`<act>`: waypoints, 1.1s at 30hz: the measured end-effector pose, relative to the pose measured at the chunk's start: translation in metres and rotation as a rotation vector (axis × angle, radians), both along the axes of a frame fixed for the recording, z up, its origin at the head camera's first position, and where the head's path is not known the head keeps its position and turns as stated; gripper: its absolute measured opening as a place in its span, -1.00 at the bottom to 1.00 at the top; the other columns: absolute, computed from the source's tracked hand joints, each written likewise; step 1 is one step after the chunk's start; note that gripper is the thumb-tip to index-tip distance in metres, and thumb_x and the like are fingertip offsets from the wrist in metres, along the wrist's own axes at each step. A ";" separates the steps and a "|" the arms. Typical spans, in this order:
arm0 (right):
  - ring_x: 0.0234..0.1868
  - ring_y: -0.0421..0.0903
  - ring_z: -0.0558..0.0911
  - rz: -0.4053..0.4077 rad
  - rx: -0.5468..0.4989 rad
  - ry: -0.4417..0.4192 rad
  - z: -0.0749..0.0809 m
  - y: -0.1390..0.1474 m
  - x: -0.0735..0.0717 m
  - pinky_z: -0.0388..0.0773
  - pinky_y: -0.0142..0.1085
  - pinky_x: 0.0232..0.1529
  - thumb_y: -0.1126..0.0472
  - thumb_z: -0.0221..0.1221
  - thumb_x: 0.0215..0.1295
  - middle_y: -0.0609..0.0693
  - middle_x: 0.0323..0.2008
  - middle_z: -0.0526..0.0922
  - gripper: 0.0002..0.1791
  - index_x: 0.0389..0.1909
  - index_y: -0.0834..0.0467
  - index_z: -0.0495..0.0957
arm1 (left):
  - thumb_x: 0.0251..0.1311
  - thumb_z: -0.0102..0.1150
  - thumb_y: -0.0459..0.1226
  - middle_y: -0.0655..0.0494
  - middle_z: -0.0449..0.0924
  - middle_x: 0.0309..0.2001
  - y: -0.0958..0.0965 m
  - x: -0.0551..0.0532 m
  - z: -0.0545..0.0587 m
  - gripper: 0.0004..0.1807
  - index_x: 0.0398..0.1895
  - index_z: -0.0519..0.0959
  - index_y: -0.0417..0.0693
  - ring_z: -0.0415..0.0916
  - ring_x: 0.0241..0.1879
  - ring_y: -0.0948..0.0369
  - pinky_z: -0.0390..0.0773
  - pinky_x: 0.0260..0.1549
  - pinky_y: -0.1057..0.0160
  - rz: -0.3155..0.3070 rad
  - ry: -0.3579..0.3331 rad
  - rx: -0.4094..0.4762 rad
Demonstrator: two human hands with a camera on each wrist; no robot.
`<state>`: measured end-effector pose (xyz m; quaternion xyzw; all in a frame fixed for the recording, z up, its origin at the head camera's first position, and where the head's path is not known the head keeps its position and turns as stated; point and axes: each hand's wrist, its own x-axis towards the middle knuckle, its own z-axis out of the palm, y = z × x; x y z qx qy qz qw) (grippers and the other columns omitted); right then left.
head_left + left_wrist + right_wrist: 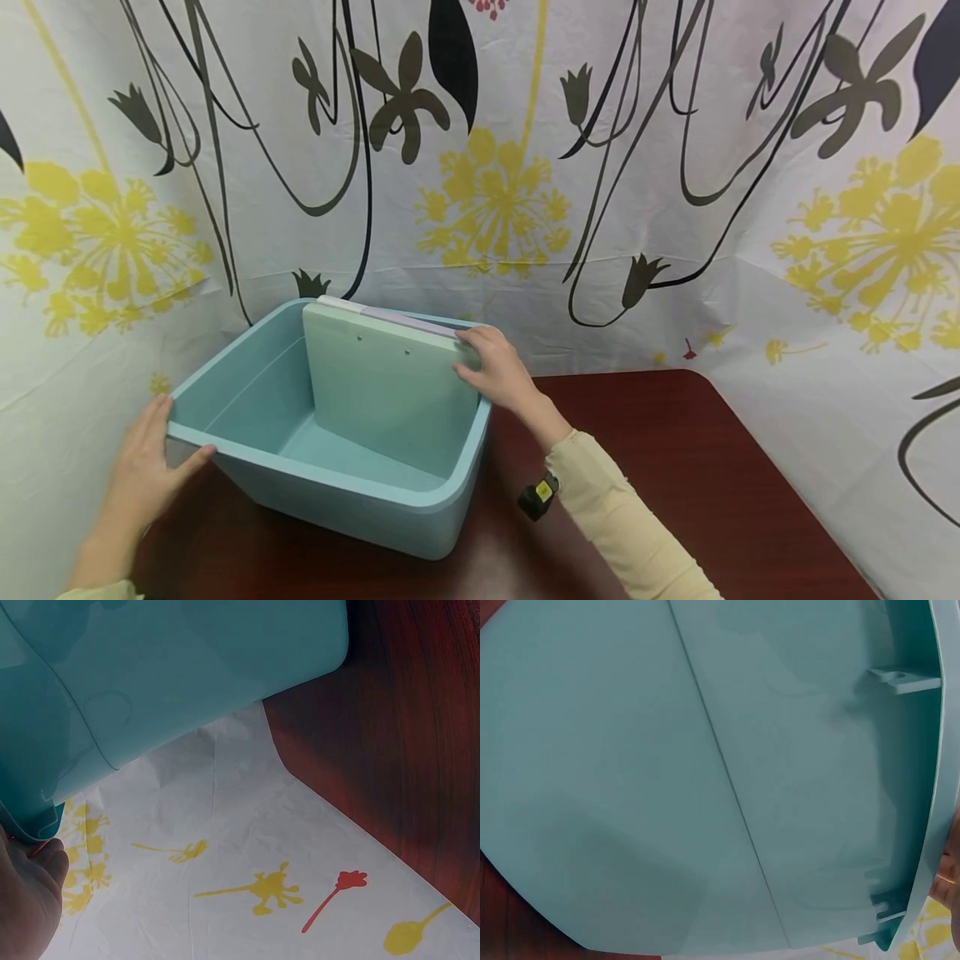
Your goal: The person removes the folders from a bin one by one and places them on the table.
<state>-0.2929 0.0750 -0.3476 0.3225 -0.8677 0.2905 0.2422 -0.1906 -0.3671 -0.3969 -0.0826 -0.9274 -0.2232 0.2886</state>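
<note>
A light blue plastic tub (352, 512) sits on the table. A pale green folder (382, 396) with two small dark dots stands in it, leaning toward the far wall. Behind its top edge show a white strip and a lilac strip (408, 322); whether these belong to separate folders I cannot tell. My right hand (495, 367) pinches the folder's upper right corner, thumb in front and fingers over the top. At the tub's left corner my left hand (142, 467) grips the rim, and its curled fingers (51, 862) show under that rim in the left wrist view.
The dark red-brown table (637, 467) extends right of the tub, with a rounded far corner. White cloth (480, 225) printed with yellow and grey plants hangs behind and on both sides. A small black device (538, 497) sits at my right wrist.
</note>
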 end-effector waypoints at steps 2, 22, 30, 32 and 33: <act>0.03 0.04 0.46 0.010 -0.031 -0.023 -0.001 0.000 0.000 0.44 -0.14 -0.05 0.25 0.27 0.05 0.12 -0.07 0.55 -0.51 0.04 0.30 0.47 | 0.08 0.12 0.07 -0.43 -0.01 0.28 0.000 0.000 0.000 -0.04 0.31 -0.01 -0.45 -0.04 0.21 -0.33 -0.20 0.30 -0.04 0.000 0.000 0.000; 0.12 -0.06 0.45 0.097 0.083 -0.238 0.010 -0.016 -0.004 0.39 -0.21 0.08 0.18 0.27 0.08 0.04 0.07 0.52 -0.48 0.10 0.18 0.44 | 0.08 0.12 0.06 -0.41 -0.01 0.28 0.001 0.000 0.000 -0.05 0.30 0.01 -0.45 -0.05 0.22 -0.33 -0.21 0.30 -0.04 -0.001 0.011 0.010; -0.03 -0.09 0.56 0.074 -0.113 -0.248 0.003 -0.020 -0.005 0.49 -0.22 -0.10 0.28 0.24 0.09 0.05 -0.04 0.60 -0.62 -0.01 0.19 0.55 | 0.09 0.10 0.09 -0.42 -0.01 0.28 0.001 0.000 0.000 -0.04 0.30 0.00 -0.45 -0.04 0.21 -0.33 -0.21 0.30 -0.04 0.009 0.003 -0.005; -0.07 -0.11 0.57 0.081 -0.158 -0.238 0.002 -0.020 -0.005 0.50 -0.25 -0.16 0.30 0.23 0.09 0.05 -0.05 0.61 -0.64 -0.03 0.20 0.56 | 0.08 0.10 0.09 -0.42 -0.01 0.28 0.001 0.000 0.000 -0.04 0.30 0.00 -0.45 -0.03 0.20 -0.33 -0.20 0.30 -0.04 0.008 0.004 -0.004; -0.19 -0.11 0.60 0.083 -0.177 -0.234 0.001 -0.020 -0.004 0.50 -0.26 -0.21 0.30 0.23 0.10 0.05 -0.06 0.61 -0.64 -0.03 0.20 0.56 | 0.08 0.11 0.08 -0.41 -0.01 0.28 0.001 0.000 0.000 -0.04 0.30 0.00 -0.45 -0.03 0.20 -0.33 -0.20 0.30 -0.04 0.008 0.004 -0.003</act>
